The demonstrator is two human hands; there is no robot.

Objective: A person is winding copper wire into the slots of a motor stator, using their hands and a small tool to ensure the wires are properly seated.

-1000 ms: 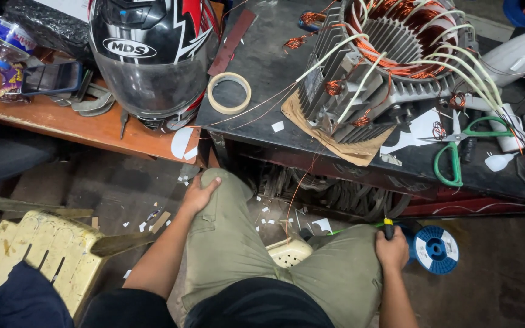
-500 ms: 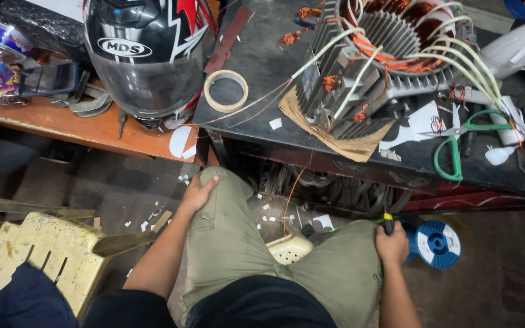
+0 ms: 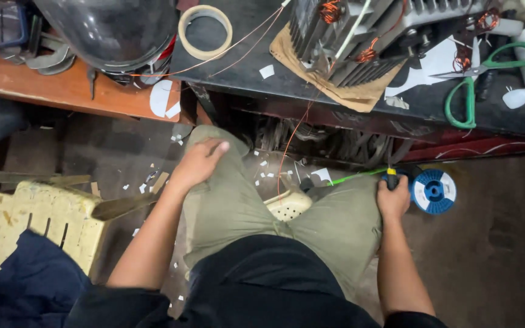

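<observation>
Olive-green trousers (image 3: pixel 329 225), black shirt (image 3: pixel 262 285). Blue spool (image 3: pixel 434 191) with white label ring. Green-handled scissors (image 3: pixel 469 97) on black worktop (image 3: pixel 244 67). Beige tape roll (image 3: pixel 205 31). Copper-orange wire (image 3: pixel 287 146). Pale yellow stool (image 3: pixel 37 225), paint-flecked. Black and yellow tool handle (image 3: pixel 390 176).

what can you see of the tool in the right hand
Only part shows: a dark handle with a small yellow band at its top, gripped in the right hand beside the right knee. The tool stands roughly upright, its thin dark shaft rising toward the bench edge. Its tip is not clear. A blue spool lies just beside it.
</observation>
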